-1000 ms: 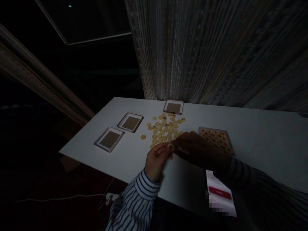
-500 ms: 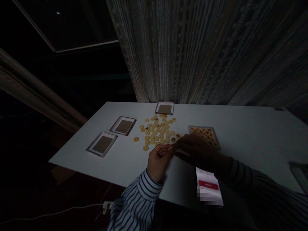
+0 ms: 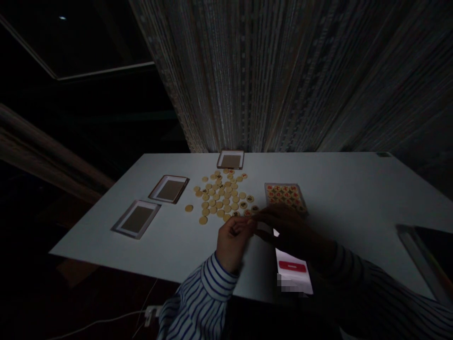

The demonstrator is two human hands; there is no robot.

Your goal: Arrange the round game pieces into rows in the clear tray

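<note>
My left hand point(image 3: 231, 241) is closed in a pinch just in front of a loose spread of round wooden Chinese chess pieces point(image 3: 219, 193). Its fingertips meet those of my right hand point(image 3: 283, 226), which reaches in from the right, dark in shadow, with fingers drawn together. Whatever the two pinch between them is too small and dim to make out. Most pieces lie with plain tops; a few show black or red characters. Behind my right hand, a tray of red-marked pieces point(image 3: 283, 191) holds them in rows, its near part covered by the hand.
Shallow framed trays stand at the back point(image 3: 230, 159), on the left point(image 3: 169, 189) and at the front left point(image 3: 136, 218) of the white table point(image 3: 339, 189). A lit phone point(image 3: 293, 267) lies below my right wrist. A dark flat object point(image 3: 424, 255) is at the right edge.
My view has turned slightly right, so the table's contents appear shifted left. My hands remain together at the fingertips, and more marked pieces show beyond them.
</note>
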